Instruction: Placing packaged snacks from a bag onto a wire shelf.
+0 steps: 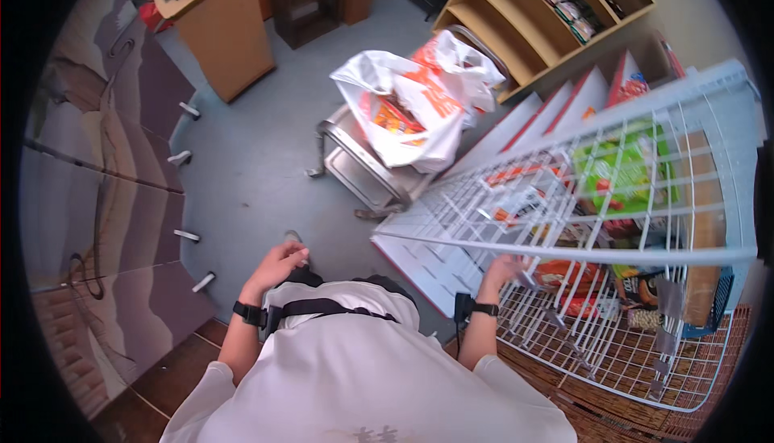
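My left hand (279, 264) hangs in front of my body above the grey floor, fingers loosely bent, holding nothing that I can see. On the other side, my right hand (507, 270) is at the edge of a white wire rack (562, 254), beside a metal clip; whether it grips the wire is unclear. Through the wires show snack packets, among them a green bag (629, 168) and an orange-red packet (565, 274). Ahead, white and orange plastic bags (417, 110) filled with packets rest on a metal trolley (369, 162).
A folding screen (145, 201) with white feet stands along the left. Farther off are a wooden counter (224, 38) and a dark wooden shelf (308, 7). A light wooden shelf unit (514, 20) with packets is at the back right, near red-edged white shelves (544, 119).
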A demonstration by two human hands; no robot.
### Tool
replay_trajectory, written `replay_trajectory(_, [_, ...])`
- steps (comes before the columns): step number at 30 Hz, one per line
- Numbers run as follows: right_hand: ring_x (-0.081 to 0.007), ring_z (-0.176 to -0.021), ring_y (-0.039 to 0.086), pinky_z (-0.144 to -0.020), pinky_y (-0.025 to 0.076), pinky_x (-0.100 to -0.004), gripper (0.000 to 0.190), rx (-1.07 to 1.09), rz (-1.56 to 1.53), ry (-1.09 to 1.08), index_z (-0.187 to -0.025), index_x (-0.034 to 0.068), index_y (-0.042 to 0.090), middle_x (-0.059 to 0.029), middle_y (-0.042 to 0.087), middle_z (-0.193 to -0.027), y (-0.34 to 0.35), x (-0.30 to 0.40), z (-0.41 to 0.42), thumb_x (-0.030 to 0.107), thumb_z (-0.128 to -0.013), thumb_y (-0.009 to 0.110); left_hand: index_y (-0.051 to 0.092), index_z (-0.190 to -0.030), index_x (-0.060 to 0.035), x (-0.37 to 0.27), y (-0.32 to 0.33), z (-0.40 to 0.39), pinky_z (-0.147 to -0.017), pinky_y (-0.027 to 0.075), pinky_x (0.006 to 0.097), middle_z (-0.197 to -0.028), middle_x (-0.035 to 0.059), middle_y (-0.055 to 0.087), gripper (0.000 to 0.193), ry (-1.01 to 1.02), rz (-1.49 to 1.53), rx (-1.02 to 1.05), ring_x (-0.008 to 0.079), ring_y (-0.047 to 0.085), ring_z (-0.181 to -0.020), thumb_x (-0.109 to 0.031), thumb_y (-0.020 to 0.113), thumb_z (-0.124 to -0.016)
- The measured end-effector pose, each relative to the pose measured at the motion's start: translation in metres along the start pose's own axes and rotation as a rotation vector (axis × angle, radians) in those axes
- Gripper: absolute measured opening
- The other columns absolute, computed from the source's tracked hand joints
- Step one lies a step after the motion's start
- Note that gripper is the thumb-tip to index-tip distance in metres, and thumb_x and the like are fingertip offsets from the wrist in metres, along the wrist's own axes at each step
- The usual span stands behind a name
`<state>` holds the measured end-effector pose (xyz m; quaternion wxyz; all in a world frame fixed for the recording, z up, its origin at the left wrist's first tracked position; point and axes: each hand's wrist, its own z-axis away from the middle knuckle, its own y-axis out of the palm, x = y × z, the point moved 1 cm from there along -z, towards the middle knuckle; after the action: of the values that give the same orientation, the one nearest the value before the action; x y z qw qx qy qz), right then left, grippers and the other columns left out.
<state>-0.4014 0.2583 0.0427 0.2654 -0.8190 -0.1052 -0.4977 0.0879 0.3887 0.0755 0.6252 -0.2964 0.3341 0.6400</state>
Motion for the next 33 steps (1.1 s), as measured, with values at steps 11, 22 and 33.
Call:
replay_trajectory(11, [-0.017, -0.074, 0.056, -0.07, 0.046, -0.0294, 0.011, 0.861, 0.003, 0.52, -0.09, 0.002, 0.059, -0.0053, 0.06, -0.081, 0.073, 0.048, 0.202, 0.001, -0.079, 0.057, 0.058, -0.103, 0.0019, -0.066, -0.186, -0.052, -0.071, 0.047, 0.0277, -0.088, 0.0071, 0.065, 0.031, 0.072, -0.127, -0.26, 0.0141, 0.059, -0.077, -0.026, 0.057, -0.089])
replay_trajectory(22, [-0.0311, -0.086, 0.064, -0.079, 0.05, -0.0389, 0.02, 0.833, 0.244, -0.222, -0.097, 0.0, 0.061, -0.0183, 0.064, -0.087, 0.333, 0.123, 0.121, 0.008, -0.079, 0.057, 0.054, -0.116, 0.0002, -0.167, -0.109, -0.145, -0.078, 0.048, 0.0305, -0.095, 0.011, 0.064, 0.04, 0.082, -0.515, 0.174, 0.0185, 0.061, -0.084, -0.03, 0.057, -0.09])
replay_trajectory(33, [-0.0403, -0.098, 0.059, -0.084, 0.049, -0.0443, 0.039, 1.022, 0.793, 0.443, -0.11, 0.002, 0.06, -0.0238, 0.062, -0.105, 0.331, 0.082, 0.053, 0.023, -0.078, 0.056, 0.054, -0.117, 0.0004, -0.24, -0.042, -0.279, -0.085, 0.047, 0.0323, -0.106, 0.0152, 0.063, 0.047, 0.067, -0.515, 0.539, 0.0219, 0.061, -0.098, -0.037, 0.058, -0.089])
